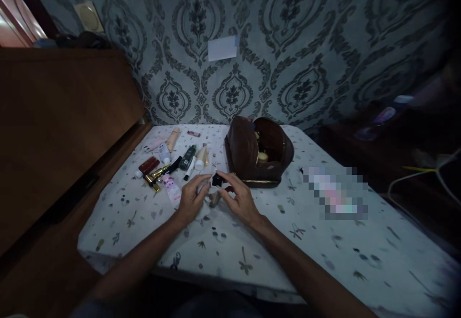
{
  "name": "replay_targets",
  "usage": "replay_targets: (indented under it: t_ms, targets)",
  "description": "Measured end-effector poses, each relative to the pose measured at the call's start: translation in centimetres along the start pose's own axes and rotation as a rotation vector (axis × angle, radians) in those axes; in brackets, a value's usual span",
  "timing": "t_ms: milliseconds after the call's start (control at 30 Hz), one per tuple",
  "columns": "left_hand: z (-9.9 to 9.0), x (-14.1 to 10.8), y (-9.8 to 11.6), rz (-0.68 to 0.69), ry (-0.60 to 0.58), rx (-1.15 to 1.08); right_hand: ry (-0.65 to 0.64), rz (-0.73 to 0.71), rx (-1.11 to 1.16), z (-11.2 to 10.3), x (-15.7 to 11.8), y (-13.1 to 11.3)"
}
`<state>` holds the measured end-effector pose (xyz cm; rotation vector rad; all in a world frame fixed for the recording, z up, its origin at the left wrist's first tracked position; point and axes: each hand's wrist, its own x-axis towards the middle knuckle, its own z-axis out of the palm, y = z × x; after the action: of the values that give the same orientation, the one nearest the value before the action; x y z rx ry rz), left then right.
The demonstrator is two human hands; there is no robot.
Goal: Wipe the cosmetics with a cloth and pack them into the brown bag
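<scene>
Right hand [240, 199] pinches black item [217, 180] between thumb and index; left hand [193, 195] curls at item's left side, grip partly hidden, cannot tell. Long axis unclear. Open bag [242, 146] stands beyond and rightward, nearer right hand; pink tube [172, 188] lies beside left hand.

A small black item [217, 179] is sitting between the fingertips of the left hand [192, 198] and the right hand [240, 200], with the right thumb and forefinger gripping it. Its dark surface is standing out, but its exact shape is staying unclear at this size. A pale, whitish piece [203, 186] is showing at the left fingertips, which are pinching it, just beside the black item. A grey-brown piece [214, 200] is hanging or lying just below the fingertips, between the two hands; which, the view is not revealing.
</scene>
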<state>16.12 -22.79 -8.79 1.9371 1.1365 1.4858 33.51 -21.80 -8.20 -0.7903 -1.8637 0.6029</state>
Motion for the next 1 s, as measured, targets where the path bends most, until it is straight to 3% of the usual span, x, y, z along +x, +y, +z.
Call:
replay_targets:
  t_ms: [133,333,500,667,833,933,1000]
  targets:
    - [-0.2,-0.1,-0.5,0.041,-0.032,0.02,0.034,0.017,0.008,0.0,-0.1,0.2]
    - [-0.5,-0.5,-1.6,0.032,-0.264,0.163,0.029,0.026,-0.022,-0.5,0.1,0.4]
    - [-0.3,-0.9,-2.2,0.021,-0.363,0.19,-0.039,0.005,-0.057,-1.3,0.3,0.2]
    - [-0.4,-0.8,-2.0,-0.009,-0.312,0.152,-0.078,0.016,-0.046,-1.8,0.5,0.2]
    - [-0.7,-0.1,-0.1,-0.024,-0.137,0.087,-0.03,0.116,0.004,-1.5,0.5,0.7]
    - [-0.6,0.2,1.3,0.063,-0.038,0.043,-0.004,0.182,0.06,-1.2,0.5,0.9]
    - [-0.4,0.3,1.8,0.142,-0.034,0.04,-0.013,0.211,0.107,-1.2,0.4,0.9]
